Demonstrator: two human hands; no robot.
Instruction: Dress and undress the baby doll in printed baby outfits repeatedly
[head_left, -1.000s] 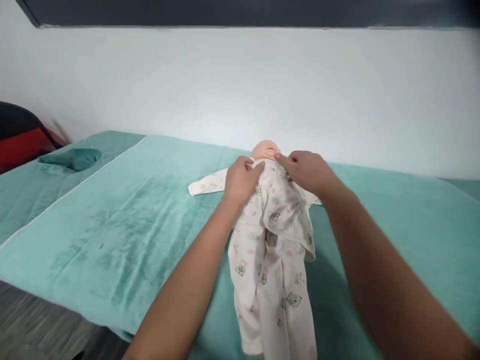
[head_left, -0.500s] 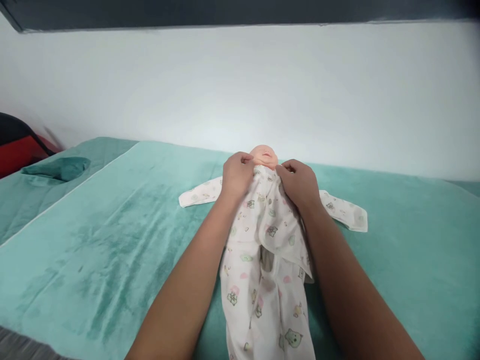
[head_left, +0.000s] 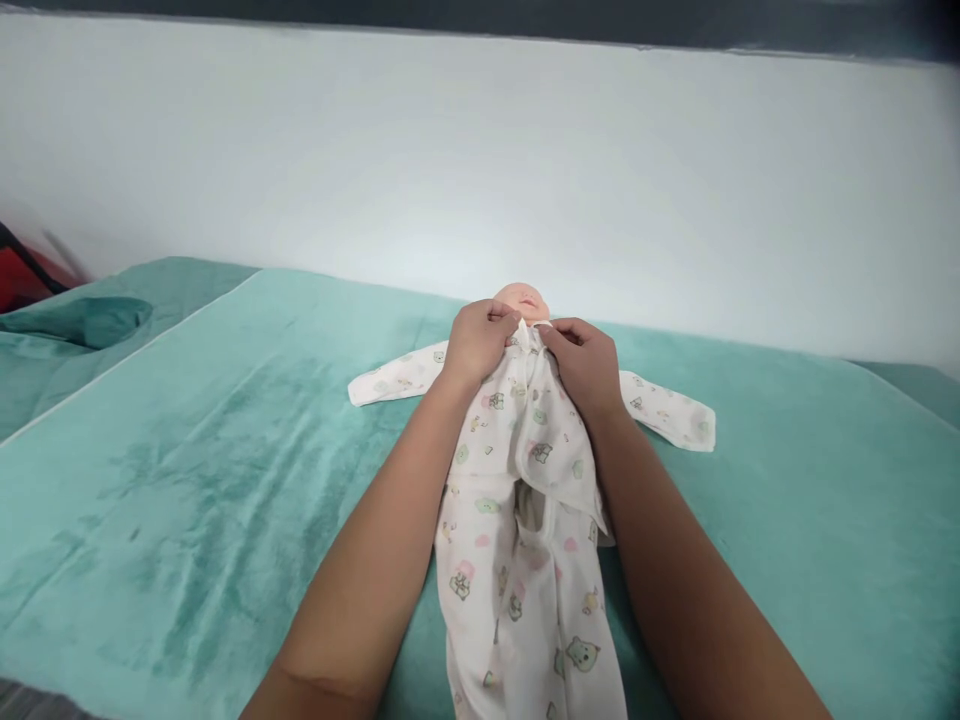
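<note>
A baby doll (head_left: 523, 297) lies on its back, dressed in a white printed baby top (head_left: 551, 440) and matching pants (head_left: 480, 570). Only its head shows bare; the top's sleeves stretch out to both sides. At the neckline, my left hand (head_left: 484, 340) pinches the collar on the left, pulling up a small point of cloth. Opposite it, my right hand (head_left: 581, 355) pinches the collar's right edge, thumb and fingers pressed together. The top's front panels overlap, and its lower right corner hangs loose over the pants. An opening shows at the crotch of the pants.
A teal plush sheet (head_left: 225, 450) covers the bed under the doll. Behind it rises a white wall (head_left: 480, 160) with a dark band on top. Bunched teal fabric (head_left: 90, 320) and a red and black object (head_left: 22, 275) are at the far left.
Both hands have moved closer together at the neck. Collar cloth is now raised between my left fingers. The view has shifted slightly.
</note>
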